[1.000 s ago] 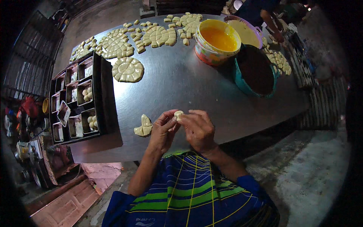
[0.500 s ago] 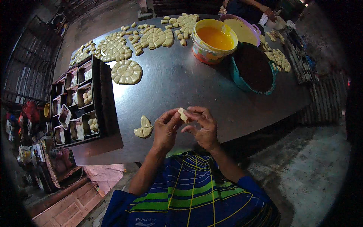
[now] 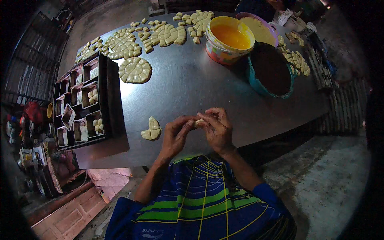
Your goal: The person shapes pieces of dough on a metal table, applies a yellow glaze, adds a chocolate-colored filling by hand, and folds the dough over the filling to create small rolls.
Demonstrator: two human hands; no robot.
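Two hands (image 3: 176,132) (image 3: 219,132), one dough piece (image 3: 199,123) between

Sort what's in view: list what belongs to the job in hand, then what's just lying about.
Likely part of the job:
dough piece between left hand and right hand
cut dough beside the left hand
scored dough round
dough balls in a tin

Apparently just lying about:
red bundle, far left
panelled board, lower left

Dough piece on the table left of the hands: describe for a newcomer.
On the metal table, look between the dark compartmented tray and the left hand. The dough piece lies there alone: a partial round with one wedge jutting away, unlike the full disc farther back.
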